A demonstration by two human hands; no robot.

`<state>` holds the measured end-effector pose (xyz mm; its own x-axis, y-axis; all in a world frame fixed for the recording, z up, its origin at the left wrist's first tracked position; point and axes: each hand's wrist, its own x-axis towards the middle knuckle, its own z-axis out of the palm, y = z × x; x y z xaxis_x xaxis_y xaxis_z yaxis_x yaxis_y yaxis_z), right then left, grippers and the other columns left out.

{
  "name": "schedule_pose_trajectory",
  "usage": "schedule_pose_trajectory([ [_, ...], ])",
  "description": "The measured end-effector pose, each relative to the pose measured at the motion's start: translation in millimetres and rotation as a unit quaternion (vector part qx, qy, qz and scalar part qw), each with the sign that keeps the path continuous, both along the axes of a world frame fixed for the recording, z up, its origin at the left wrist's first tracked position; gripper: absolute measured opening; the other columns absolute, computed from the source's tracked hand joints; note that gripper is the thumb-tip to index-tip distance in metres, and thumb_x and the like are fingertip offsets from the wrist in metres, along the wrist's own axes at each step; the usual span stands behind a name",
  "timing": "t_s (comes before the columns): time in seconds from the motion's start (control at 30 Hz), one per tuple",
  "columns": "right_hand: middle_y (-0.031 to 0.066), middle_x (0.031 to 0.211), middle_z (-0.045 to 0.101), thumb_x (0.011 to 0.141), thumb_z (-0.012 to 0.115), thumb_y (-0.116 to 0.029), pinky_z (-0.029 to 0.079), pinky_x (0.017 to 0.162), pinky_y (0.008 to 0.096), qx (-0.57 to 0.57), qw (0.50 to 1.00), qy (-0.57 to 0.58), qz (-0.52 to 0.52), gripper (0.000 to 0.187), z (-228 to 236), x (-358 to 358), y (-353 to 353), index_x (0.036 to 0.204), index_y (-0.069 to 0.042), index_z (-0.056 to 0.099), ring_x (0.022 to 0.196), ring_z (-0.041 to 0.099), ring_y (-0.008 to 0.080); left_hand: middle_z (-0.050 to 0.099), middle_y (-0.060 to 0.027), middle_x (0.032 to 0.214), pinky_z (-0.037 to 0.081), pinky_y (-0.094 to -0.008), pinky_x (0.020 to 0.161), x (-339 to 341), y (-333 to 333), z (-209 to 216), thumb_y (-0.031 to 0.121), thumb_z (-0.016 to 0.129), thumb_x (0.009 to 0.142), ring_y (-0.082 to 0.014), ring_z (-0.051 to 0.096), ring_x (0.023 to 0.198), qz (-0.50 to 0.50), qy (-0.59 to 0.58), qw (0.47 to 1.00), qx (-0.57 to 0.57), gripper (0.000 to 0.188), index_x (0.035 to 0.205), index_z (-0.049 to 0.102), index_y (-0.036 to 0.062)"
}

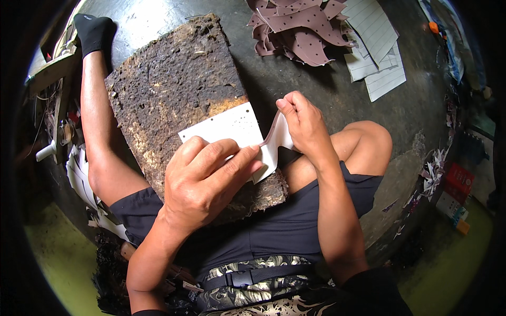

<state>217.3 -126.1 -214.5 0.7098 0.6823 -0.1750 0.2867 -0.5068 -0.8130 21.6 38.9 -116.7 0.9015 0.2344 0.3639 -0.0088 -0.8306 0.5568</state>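
A flat white piece with small punched holes [232,125] lies on a thick, rough, worn block [174,68] across my lap. My left hand [203,176] bears down on its near part, fingers bent and the thumb and forefinger closed near its right side. Between the thumb and fingers of my right hand [305,124] is the raised end of a bent white-backed piece [274,150], which shows a mauve edge. It stands up beside the block's right edge. Whether it is one with the flat white piece is hidden by my left fingers.
Mauve cut pieces with dark holes [300,29] are heaped on the dark floor beyond the block. White lined sheets [374,47] lie to their right. Scraps [435,168] and a red box [459,178] are at the far right. A wooden frame [55,79] stands left of my leg.
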Motion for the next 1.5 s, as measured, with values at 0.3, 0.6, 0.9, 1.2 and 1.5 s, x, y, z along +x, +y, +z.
schedule_pose_trajectory([
  [0.3, 0.0272, 0.103, 0.075, 0.116, 0.068, -0.026, 0.057, 0.084, 0.0538, -0.011, 1.0, -0.004, -0.004, 0.027, -5.3, 1.7, -3.1, 0.112, 0.001, 0.068, 0.095, 0.073, 0.0498, 0.073, -0.0014, 0.101, 0.049, -0.0347, 0.063, -0.4, 5.4, -0.1, 0.015, 0.099, 0.085, -0.0188, 0.056, 0.072, -0.026, -0.016, 0.999, 0.041, 0.033, 0.115, 0.086, 0.0084],
  [0.6, 0.0258, 0.108, 0.072, 0.117, 0.068, -0.025, 0.055, 0.085, 0.0572, -0.026, 0.988, -0.128, -0.087, 0.025, 10.6, 13.2, 1.4, 0.111, 0.0, 0.067, 0.098, 0.07, 0.0509, 0.07, -0.0025, 0.112, 0.05, -0.0366, 0.067, -0.3, -1.6, -2.0, 0.018, 0.095, 0.091, -0.0187, 0.06, 0.08, -0.029, 0.007, 0.998, 0.052, 0.029, 0.116, 0.084, 0.0076],
  [0.9, 0.0102, 0.114, 0.071, 0.103, 0.081, -0.014, 0.056, 0.1, 0.0494, 0.156, 0.885, -0.405, 0.17, 0.009, 120.9, 15.7, 66.5, 0.11, -0.01, 0.08, 0.105, 0.074, 0.0317, 0.075, -0.0079, 0.135, 0.053, -0.0474, 0.102, -34.0, -21.5, 9.5, 0.022, 0.091, 0.092, -0.0287, 0.068, 0.118, -0.045, 0.021, 0.989, 0.141, 0.035, 0.123, 0.084, 0.0081],
  [1.2, 0.0122, 0.127, 0.079, 0.096, 0.075, -0.011, 0.047, 0.124, 0.0517, 0.37, 0.796, -0.316, 0.36, 0.018, 131.6, -59.5, 129.9, 0.112, -0.011, 0.082, 0.135, 0.07, 0.0287, 0.071, -0.0211, 0.142, 0.054, -0.0536, 0.116, -31.9, -41.1, 17.2, 0.017, 0.082, 0.098, -0.0397, 0.065, 0.134, -0.07, 0.126, 0.989, 0.023, 0.042, 0.136, 0.078, -0.002],
  [1.5, -0.0006, 0.104, 0.075, 0.11, 0.082, -0.011, 0.059, 0.083, 0.0225, 0.118, 0.942, 0.313, -0.026, 0.021, 98.0, -36.2, 13.5, 0.125, 0.003, 0.077, 0.095, 0.068, 0.0036, 0.072, -0.0157, 0.129, 0.062, -0.0438, 0.092, -5.9, -41.0, 26.7, 0.001, 0.088, 0.093, -0.031, 0.073, 0.104, 0.042, 0.051, 0.988, -0.139, 0.044, 0.135, 0.075, 0.0014],
])
